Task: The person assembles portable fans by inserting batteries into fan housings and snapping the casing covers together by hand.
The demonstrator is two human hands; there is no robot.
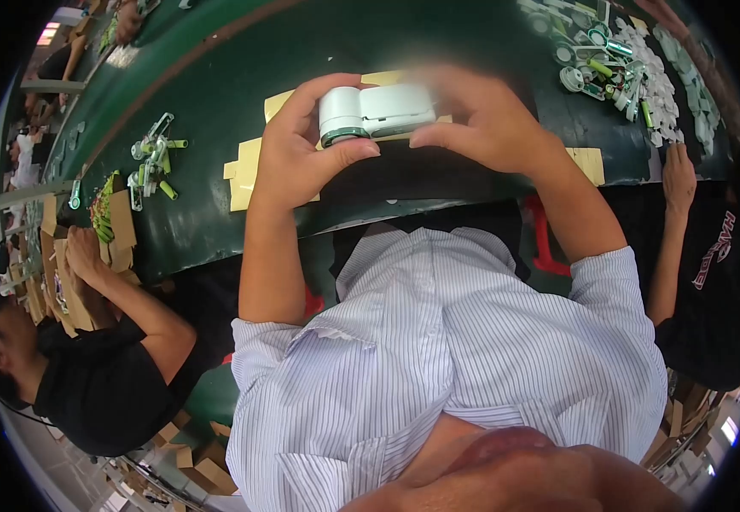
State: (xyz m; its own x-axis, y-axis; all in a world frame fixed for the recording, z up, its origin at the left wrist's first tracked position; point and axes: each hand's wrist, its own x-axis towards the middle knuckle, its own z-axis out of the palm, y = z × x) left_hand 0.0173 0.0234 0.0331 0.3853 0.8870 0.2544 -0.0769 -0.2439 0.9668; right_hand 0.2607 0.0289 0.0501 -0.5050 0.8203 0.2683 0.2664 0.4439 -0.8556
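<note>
A small white plastic device (394, 106) is held up over the table between my two hands. It has a rounded end with a dark green ring and a seam along its longer body. My left hand (291, 158) grips the rounded end, thumb below and fingers behind. At the other end, my right hand (499, 128) has its thumb on the lower edge; its fingers are partly blurred and hidden behind the body. Yellow sheets (246, 175) and a black mat (438, 175) lie on the dark green table (208, 213) beneath.
White parts with green cylinders (155, 162) lie at the left. A larger heap of similar parts (604, 68) and small white pieces (655, 94) lies far right. A co-worker's hands (84, 256) are by a cardboard box (122, 226) at left; another person's hand (679, 175) is at right.
</note>
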